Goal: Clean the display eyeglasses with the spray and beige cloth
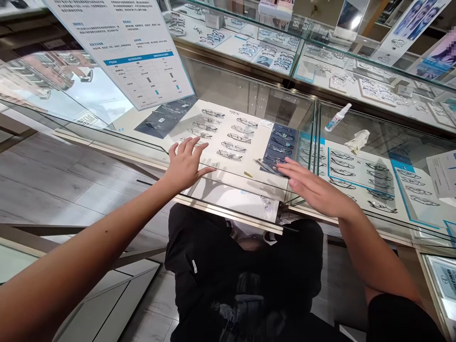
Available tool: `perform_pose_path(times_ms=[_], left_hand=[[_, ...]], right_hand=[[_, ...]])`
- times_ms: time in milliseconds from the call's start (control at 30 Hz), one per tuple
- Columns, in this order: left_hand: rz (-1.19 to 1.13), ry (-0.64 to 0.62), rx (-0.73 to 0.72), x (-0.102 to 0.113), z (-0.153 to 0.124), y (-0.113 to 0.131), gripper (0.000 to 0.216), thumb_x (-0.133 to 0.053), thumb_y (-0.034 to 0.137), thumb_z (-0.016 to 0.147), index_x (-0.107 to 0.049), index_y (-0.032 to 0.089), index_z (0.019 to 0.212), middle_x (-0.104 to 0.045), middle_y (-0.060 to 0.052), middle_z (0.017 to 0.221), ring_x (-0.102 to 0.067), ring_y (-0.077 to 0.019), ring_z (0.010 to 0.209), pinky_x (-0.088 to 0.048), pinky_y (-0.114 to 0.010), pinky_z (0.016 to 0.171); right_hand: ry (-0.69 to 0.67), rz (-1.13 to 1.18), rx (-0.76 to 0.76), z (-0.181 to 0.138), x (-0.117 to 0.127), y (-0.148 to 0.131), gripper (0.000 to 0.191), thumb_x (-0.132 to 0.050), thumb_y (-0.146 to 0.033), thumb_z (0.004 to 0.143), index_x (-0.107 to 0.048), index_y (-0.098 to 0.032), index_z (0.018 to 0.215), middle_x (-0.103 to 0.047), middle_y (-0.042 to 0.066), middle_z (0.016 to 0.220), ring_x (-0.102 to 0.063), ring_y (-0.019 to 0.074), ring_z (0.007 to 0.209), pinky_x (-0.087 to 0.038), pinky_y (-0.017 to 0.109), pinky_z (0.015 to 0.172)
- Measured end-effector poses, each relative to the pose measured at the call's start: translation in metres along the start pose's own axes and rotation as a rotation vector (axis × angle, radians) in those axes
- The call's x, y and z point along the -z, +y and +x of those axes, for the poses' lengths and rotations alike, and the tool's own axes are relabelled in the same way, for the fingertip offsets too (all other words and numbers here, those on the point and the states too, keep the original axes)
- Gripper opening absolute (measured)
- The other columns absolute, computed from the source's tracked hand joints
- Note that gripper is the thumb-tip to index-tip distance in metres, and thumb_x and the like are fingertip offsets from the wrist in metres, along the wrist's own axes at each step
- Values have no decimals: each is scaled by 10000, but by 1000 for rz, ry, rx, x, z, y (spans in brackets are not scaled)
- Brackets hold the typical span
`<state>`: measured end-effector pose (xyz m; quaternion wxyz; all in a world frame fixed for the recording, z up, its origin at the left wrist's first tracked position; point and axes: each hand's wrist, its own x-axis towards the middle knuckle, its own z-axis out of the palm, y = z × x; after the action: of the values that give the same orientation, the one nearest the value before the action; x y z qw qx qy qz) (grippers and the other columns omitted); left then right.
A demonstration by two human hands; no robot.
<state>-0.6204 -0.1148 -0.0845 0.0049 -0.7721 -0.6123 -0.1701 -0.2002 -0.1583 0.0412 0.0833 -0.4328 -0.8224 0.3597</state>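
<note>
My left hand (184,164) is spread over the front of the glass display counter (228,183), fingers apart and holding nothing. To its right, my right hand (315,190) lies with its fingers stretched out and close together, palm down. A slim silver-grey tool (265,165) rests on the glass at these fingertips; its exact kind is unclear, and I cannot tell whether they touch it. Between the hands lies a small yellowish piece (248,175). Rows of eyeglasses (238,137) sit on a white board beneath the glass.
A printed sign (142,61) stands on the counter at the left. A white bottle (337,118) and a crumpled tissue (357,141) are on the glass at the right. More glass cases with eyeglasses (249,47) run along the back. My black-clothed legs are below the counter edge.
</note>
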Motion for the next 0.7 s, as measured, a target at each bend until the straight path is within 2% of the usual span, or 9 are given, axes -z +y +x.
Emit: perform_pose_path(times_ms=[133,333,600,700], left_hand=[[12,6,-7,0,0,0,843,-460,756,1009,-500,173,1617,-405,-258,1736,-319,-460,1639,-124,-655,1319],[19,-8,11,1,0,1,827,-459,742,1019,-491,180,1624,-388,-251,1750,-299,-447,1653,-121,-648,1324],[20,-12,15,1,0,1,820,-481,735,1014,-499,184,1622,-388,-247,1750,-298,-447,1651,-115,-650,1324],[19,-12,20,1,0,1,818,-473,741,1015,-499,192,1621,-392,-242,1749,-298,-441,1651,-120,-650,1324]], right_hand=[[111,-187,-56,16,-5,18,806,-266,-740,1094,-463,-242,1696,-409,58,1792,-166,319,1739,-204,584,1424],[119,-309,-63,27,-15,31,856,-224,-728,1101,-480,-151,1678,-402,110,1790,-178,338,1736,-164,615,1425],[118,-368,-62,32,-21,34,835,-228,-705,1110,-483,-141,1672,-417,119,1783,-195,347,1732,-202,621,1415],[163,-407,-45,27,-21,28,789,-269,-675,1120,-492,-154,1667,-426,121,1778,-219,359,1725,-231,631,1403]])
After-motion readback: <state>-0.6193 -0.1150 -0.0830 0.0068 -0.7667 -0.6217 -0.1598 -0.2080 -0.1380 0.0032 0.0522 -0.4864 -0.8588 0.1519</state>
